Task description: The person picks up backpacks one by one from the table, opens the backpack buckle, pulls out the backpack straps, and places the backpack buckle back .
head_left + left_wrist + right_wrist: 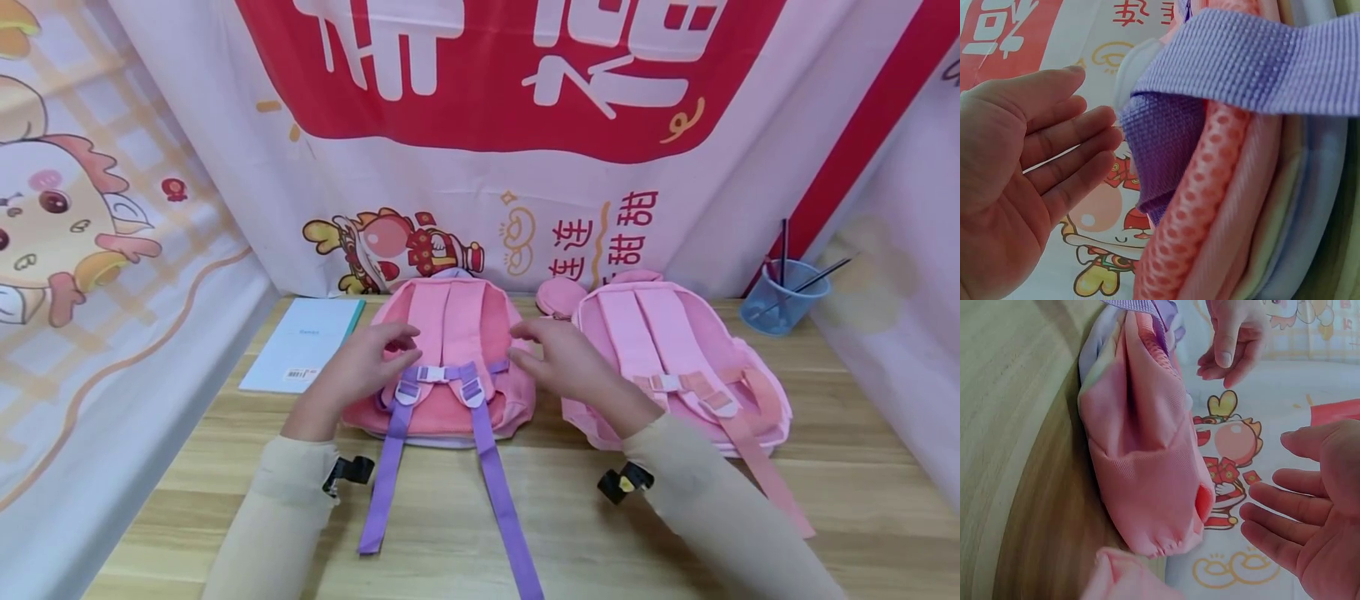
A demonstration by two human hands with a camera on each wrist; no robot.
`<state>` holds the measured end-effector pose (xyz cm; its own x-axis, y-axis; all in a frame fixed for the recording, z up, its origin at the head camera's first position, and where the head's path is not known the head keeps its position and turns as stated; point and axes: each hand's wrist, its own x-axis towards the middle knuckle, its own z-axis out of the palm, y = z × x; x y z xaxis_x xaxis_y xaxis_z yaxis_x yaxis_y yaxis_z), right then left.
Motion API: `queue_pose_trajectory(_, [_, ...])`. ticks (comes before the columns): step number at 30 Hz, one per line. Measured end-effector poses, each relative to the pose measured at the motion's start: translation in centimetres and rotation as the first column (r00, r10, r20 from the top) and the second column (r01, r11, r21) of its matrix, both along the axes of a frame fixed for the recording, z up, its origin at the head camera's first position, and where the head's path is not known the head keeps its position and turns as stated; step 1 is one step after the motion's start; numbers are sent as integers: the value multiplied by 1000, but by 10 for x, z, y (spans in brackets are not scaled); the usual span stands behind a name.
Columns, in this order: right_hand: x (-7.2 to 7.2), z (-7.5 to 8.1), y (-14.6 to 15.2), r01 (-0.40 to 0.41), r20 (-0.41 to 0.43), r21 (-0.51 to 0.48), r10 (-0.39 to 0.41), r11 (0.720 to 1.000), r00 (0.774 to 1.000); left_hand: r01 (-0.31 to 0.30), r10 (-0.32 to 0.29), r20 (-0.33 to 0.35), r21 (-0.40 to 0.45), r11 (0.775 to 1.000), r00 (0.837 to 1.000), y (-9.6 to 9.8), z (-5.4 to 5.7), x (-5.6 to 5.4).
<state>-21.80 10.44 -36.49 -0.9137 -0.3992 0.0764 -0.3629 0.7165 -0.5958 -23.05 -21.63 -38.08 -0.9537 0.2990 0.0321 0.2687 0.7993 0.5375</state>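
Note:
A pink backpack with purple straps [427,417] lies on the table with its shoulder-strap side up. Its two purple webbing ends trail toward the front, and a white buckle [431,374] joins the straps across the middle. Over the backpack's left side hovers my left hand [367,362], fingers relaxed and holding nothing. My right hand [558,354] is above its right edge, fingers loosely spread and likewise bare. In the left wrist view, purple webbing [1235,62] crosses the coral mesh padding beside the left fingers. The right wrist view shows the backpack's gathered side pocket [1147,494].
A second pink backpack [682,333] lies to the right, a round pink pouch [560,296] at its upper left corner. A pale blue notebook [303,343] is at the left. In the back right corner stands a blue mesh pen cup [783,300]. Printed curtains surround the table.

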Motion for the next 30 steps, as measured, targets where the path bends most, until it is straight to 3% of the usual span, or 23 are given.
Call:
queue_pose_trajectory(5, [-4, -7, -19, -8, 60, -35, 10, 999, 998, 17, -19, 63, 27, 999, 998, -6, -4, -1])
queue_pose_trajectory(11, [-7, -20, -40, -52, 37, -31, 53, 998, 998, 38, -42, 90, 43, 998, 995, -13, -9, -4])
queue_pose_trajectory(21, [-12, -37, -66, -93, 47, -41, 95, 995, 994, 74, -77, 102, 30, 997, 992, -16, -17, -14])
queue_pose_trajectory(30, [-22, -46, -84, -149, -8, 1, 149, 989, 989, 101, -102, 67, 9, 995, 993, -16, -24, -17])
